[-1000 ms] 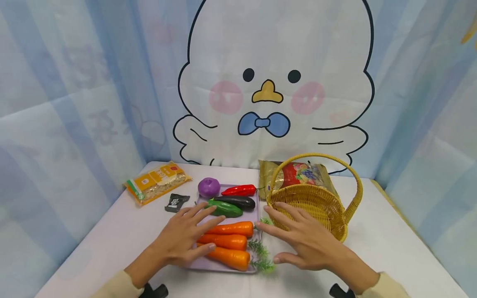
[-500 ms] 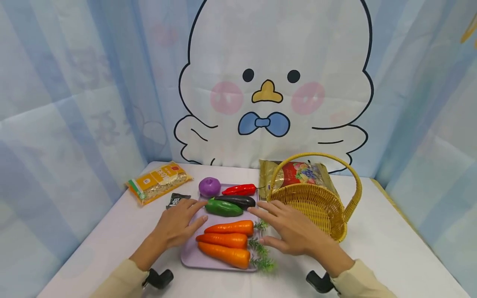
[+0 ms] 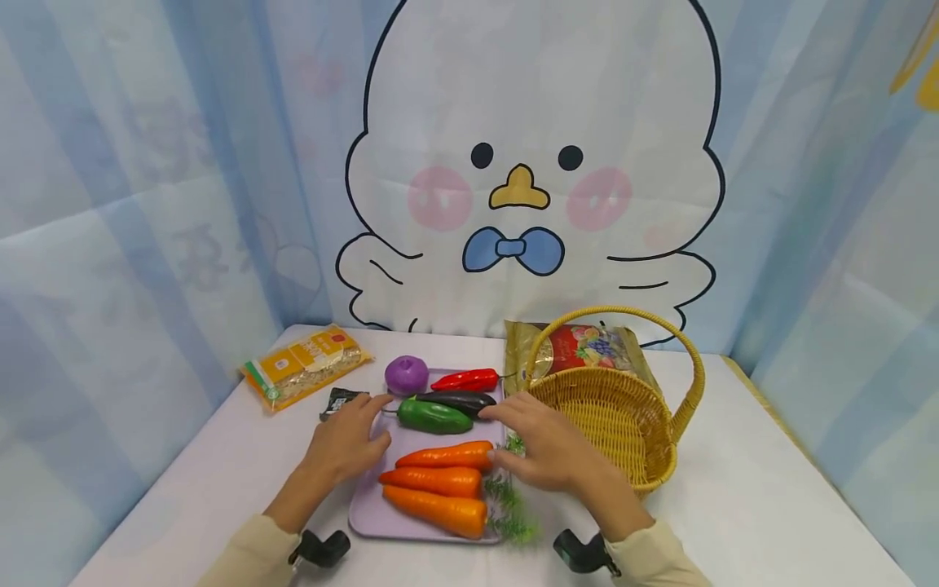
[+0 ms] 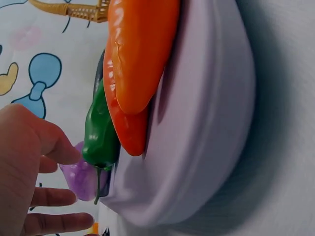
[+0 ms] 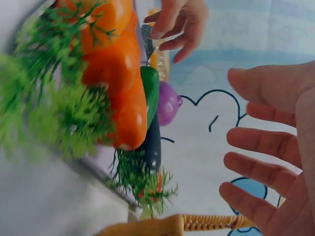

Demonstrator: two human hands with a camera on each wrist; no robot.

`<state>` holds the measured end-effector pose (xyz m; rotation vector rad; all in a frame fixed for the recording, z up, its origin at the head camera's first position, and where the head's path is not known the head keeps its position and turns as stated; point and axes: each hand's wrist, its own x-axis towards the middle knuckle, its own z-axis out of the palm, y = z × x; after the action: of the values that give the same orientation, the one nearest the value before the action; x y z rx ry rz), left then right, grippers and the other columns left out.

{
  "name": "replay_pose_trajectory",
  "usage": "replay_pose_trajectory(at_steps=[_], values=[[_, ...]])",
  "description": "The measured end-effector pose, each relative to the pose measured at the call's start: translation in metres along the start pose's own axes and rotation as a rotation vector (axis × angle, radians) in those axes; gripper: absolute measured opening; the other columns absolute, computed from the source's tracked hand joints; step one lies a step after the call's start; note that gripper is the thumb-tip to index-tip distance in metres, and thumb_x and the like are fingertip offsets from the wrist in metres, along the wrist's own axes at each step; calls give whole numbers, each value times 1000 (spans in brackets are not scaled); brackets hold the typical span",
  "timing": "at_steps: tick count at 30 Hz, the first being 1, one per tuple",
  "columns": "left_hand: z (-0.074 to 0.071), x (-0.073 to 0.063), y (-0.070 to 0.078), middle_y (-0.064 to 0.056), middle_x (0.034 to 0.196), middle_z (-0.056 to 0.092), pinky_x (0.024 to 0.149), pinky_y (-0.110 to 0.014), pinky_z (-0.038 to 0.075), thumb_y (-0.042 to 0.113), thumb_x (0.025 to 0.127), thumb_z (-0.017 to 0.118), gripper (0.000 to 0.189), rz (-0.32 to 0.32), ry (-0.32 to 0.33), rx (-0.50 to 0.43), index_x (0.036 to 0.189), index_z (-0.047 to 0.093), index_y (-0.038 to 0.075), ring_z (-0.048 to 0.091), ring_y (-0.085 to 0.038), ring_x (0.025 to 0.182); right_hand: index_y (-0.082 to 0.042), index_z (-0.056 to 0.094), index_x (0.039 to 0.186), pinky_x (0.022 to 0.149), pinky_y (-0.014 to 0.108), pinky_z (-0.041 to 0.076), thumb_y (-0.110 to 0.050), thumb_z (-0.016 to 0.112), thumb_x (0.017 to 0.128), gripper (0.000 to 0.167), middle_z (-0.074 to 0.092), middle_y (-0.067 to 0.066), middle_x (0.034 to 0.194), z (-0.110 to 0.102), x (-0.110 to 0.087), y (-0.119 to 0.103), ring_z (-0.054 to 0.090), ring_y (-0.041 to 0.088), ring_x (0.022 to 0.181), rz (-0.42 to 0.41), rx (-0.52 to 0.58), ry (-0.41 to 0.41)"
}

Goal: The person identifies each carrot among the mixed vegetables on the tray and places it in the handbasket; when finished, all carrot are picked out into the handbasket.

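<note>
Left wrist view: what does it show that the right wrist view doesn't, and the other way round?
Only the left wrist view shows the pointed tips of the orange carrots and a pink cheek on the cartoon backdrop.

Only the right wrist view shows the right hand and the carrots' feathery green tops.

Both share the left hand, the green pepper, the dark eggplant, the round purple vegetable, the tray and part of the wicker basket.

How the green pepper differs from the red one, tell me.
The green pepper is fatter, the red pepper slimmer. In the head view, the green pepper's stem points left, the red pepper's right. The red pepper lies farther back than the green pepper. Both lie on the tray.
</note>
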<state>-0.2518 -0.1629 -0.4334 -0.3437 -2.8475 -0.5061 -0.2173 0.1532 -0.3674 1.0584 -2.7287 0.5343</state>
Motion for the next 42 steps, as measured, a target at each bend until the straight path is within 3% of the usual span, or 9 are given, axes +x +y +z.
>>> replay_pose_trajectory(at_steps=[12,15,25,33,42], values=[[15,5,-2,-9,89,64,64,-38,51,24,84,69,39,-228,-23,-109,115,69,1,56,-23,76,-17,67,127,101,46,49,-24,73,91,37,66,1,127,23,2,-5,60,22,120,96,129,42],[17,6,-4,-8,83,63,62,-37,49,24,85,69,36,-256,-32,-124,112,70,-1,55,-23,72,-15,67,126,101,47,49,-22,72,91,36,66,2,127,29,2,-4,60,22,120,111,156,58],[22,7,-9,-6,75,61,60,-32,44,18,86,66,33,-279,-20,-251,110,71,-4,53,-20,66,-10,67,125,100,48,49,-15,69,93,32,68,3,125,40,6,1,62,24,118,121,162,55],[26,6,-16,-4,70,58,60,-32,40,13,84,66,32,-254,54,-298,109,72,-5,52,-20,64,-9,66,127,104,46,47,-10,68,92,35,66,6,127,50,12,2,60,25,121,118,152,2],[32,7,-22,-4,73,63,64,-33,45,11,83,65,29,-238,101,-306,106,73,-3,55,-19,68,-10,68,125,103,46,47,-2,68,85,41,67,4,123,61,17,3,60,23,116,155,112,-101]])
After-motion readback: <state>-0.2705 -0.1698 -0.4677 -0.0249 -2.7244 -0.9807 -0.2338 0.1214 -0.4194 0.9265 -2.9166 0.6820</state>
